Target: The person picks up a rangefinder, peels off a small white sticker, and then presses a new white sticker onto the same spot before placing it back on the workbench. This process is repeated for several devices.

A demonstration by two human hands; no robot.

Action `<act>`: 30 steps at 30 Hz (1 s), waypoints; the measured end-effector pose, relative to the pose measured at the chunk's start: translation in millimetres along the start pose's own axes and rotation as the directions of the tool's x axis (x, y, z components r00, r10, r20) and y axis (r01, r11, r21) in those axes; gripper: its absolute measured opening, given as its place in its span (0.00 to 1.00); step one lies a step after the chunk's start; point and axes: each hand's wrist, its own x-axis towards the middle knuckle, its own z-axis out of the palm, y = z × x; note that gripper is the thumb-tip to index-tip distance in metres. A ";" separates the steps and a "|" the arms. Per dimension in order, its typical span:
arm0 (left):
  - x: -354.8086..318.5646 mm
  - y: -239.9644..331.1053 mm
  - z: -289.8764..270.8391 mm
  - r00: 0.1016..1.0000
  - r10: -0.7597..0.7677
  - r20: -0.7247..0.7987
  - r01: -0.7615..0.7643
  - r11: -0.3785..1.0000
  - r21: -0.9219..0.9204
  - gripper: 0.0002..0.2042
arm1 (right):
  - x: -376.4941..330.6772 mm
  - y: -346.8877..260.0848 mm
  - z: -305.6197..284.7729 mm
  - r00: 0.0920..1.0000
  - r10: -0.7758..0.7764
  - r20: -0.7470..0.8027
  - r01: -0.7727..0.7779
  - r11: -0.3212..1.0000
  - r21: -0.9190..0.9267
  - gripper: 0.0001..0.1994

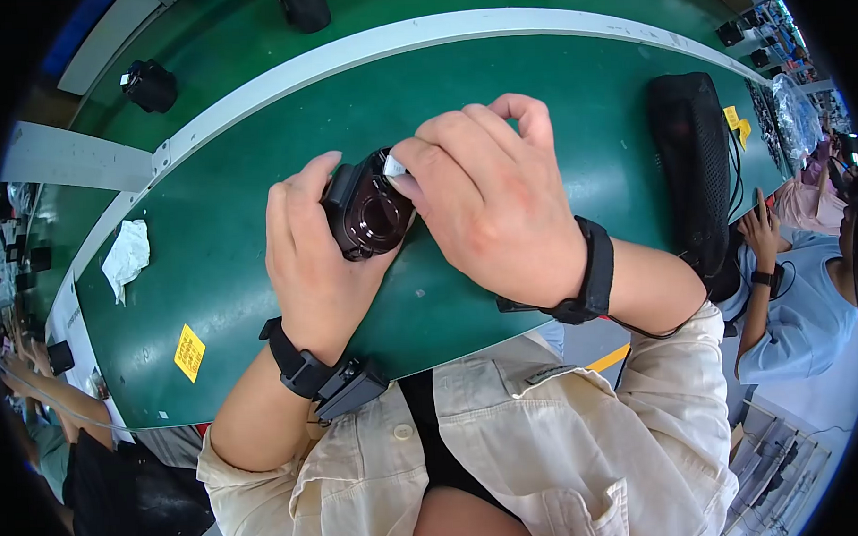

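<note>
Over the green table, my left hand is wrapped round a dark, glossy, rounded device. Its fingers and thumb grip the sides, and a shiny round face points toward me. I cannot make out the device's exact kind. My right hand reaches over its upper right edge with curled fingers. Between thumb and forefinger it pinches a small white piece, which lies against the device. The right hand's own fingers partly cover that piece.
A crumpled white cloth or paper and a yellow label lie at left. A long black mesh bag with cables is at right. Behind the white rail stand black devices. A co-worker in blue is at right.
</note>
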 end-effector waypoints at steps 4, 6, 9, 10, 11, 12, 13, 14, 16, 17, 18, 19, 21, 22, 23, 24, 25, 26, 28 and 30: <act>-2.0 -0.5 -0.4 1.000 -0.012 0.001 0.012 1.000 -0.004 0.33 | -2.0 -4.1 2.9 0.999 -0.001 -0.043 0.000 0.999 -0.032 0.15; -1.9 -0.1 0.6 0.999 -0.033 0.002 0.033 0.999 -0.021 0.33 | -1.5 -4.7 2.6 0.998 -0.008 -0.057 0.006 0.999 -0.044 0.15; -2.0 0.0 0.9 0.999 -0.039 0.000 0.039 0.999 -0.029 0.32 | -2.3 -4.5 -0.8 0.999 -0.028 -0.046 0.026 0.998 -0.050 0.15; -2.5 -0.2 1.1 0.999 -0.042 -0.001 0.042 0.999 -0.032 0.32 | -2.7 -5.2 -1.0 0.999 -0.030 -0.045 0.028 0.998 -0.048 0.15; -2.9 -0.2 1.1 0.999 -0.044 -0.002 0.044 0.999 -0.031 0.32 | -2.8 -6.4 -1.6 0.999 -0.031 -0.038 0.029 0.998 -0.057 0.15; -3.5 -0.1 0.9 0.998 -0.057 0.005 0.057 0.998 -0.029 0.32 | -2.9 -7.7 -2.3 0.999 -0.031 -0.031 0.029 0.997 -0.065 0.15; -4.0 0.0 0.7 0.997 -0.070 0.013 0.071 0.997 -0.026 0.32 | -3.0 -8.7 -2.9 0.999 -0.032 -0.024 0.030 0.997 -0.073 0.15; -4.4 0.0 0.5 0.996 -0.083 0.020 0.084 0.996 -0.023 0.32 | -3.1 -9.5 -3.3 0.999 -0.034 -0.024 0.032 0.997 -0.072 0.15; -4.2 0.4 0.0 0.997 -0.078 0.017 0.078 0.997 -0.021 0.31 | -3.0 -10.8 -4.8 0.999 -0.028 -0.016 0.027 0.997 -0.077 0.13; -4.0 0.5 -0.2 0.997 -0.071 0.016 0.071 0.997 -0.020 0.31 | -2.8 -11.0 -5.2 1.000 -0.025 -0.013 0.023 0.997 -0.080 0.12; -3.9 0.5 -0.6 0.998 -0.064 0.017 0.064 0.998 -0.018 0.31 | -2.4 -10.8 -5.3 1.000 -0.026 -0.014 0.025 0.997 -0.077 0.12; -3.8 0.5 -1.0 0.998 -0.064 0.017 0.064 0.998 -0.015 0.31 | -1.8 -10.4 -5.2 0.999 -0.045 -0.011 0.044 0.997 -0.065 0.12; -1.8 2.8 0.3 0.999 -0.033 0.022 0.033 0.999 -0.023 0.31 | -2.1 -8.1 -9.0 0.997 -0.072 -0.003 0.072 0.996 -0.055 0.11; -1.7 3.4 0.2 0.999 -0.020 0.027 0.020 1.000 -0.024 0.31 | -0.6 -4.7 -10.1 0.998 -0.066 -0.003 0.066 0.996 -0.055 0.11; -0.8 3.2 -0.2 0.999 -0.017 0.033 0.018 1.000 -0.025 0.31 | 3.1 2.4 -11.4 0.997 -0.071 0.028 0.070 0.997 0.032 0.10; 0.8 2.1 -0.9 0.998 -0.041 0.047 0.044 0.997 -0.062 0.31 | 7.3 11.0 -12.9 0.995 -0.078 0.057 0.071 0.991 0.118 0.09; 1.2 -0.4 -2.3 0.996 -0.065 0.065 0.071 0.993 -0.094 0.30 | 10.2 17.7 -12.2 0.993 -0.087 0.084 0.068 0.976 0.207 0.08; 1.0 -2.1 -3.4 0.993 -0.089 0.082 0.099 0.987 -0.125 0.30 | 12.2 24.4 -11.6 0.993 -0.079 0.082 0.061 0.976 0.210 0.08; -1.5 -2.5 -2.8 0.989 -0.114 0.093 0.132 0.968 -0.216 0.31 | 18.8 38.1 -13.7 0.934 0.231 0.271 -0.351 0.732 0.583 0.10; -5.6 -3.4 0.4 0.978 -0.171 0.119 0.205 0.894 -0.398 0.33 | 18.9 39.1 -12.8 0.854 0.330 0.402 -0.520 0.501 0.692 0.12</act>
